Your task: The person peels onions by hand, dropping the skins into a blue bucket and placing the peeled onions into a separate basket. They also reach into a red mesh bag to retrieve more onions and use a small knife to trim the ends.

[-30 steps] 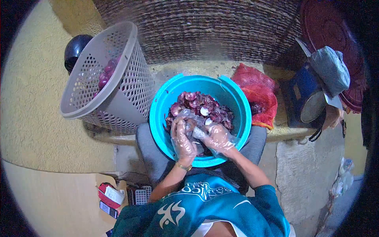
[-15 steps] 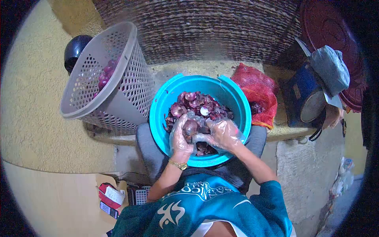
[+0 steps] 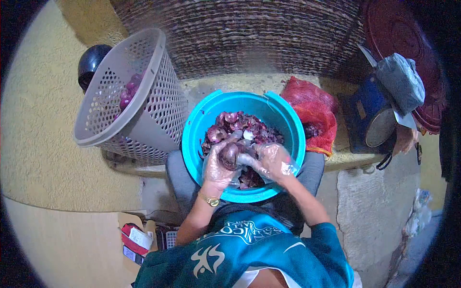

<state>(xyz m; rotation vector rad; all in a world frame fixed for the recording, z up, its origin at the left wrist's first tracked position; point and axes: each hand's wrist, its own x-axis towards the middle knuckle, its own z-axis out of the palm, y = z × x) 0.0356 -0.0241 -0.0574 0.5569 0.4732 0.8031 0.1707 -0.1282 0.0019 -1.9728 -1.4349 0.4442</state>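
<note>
Over a turquoise basin (image 3: 191, 168), both my hands wear clear plastic gloves. My left hand (image 3: 217, 164) is closed around a dark red onion (image 3: 230, 154), cupping it from the left. My right hand (image 3: 273, 161) is at the onion's right side, fingers curled and thumb stretched toward the onion. Whatever sits inside those curled fingers is hidden from view. Below the hands, papery onion skins (image 3: 250, 178) and several purple onions (image 3: 216, 134) lie in the basin, with one pale cut piece (image 3: 248, 135) among them.
A grey perforated basket (image 3: 165, 89) holding peeled onions (image 3: 128, 93) stands tilted at the left. Right of the basin lies a red mesh sack (image 3: 312, 103). Farther right are a blue container (image 3: 365, 108), a grey plastic bag (image 3: 401, 81) and a dark red lid (image 3: 398, 33).
My left hand and the onion have shifted slightly left and turned. A dark shape seen between the onion and my right hand no longer shows clearly.
</note>
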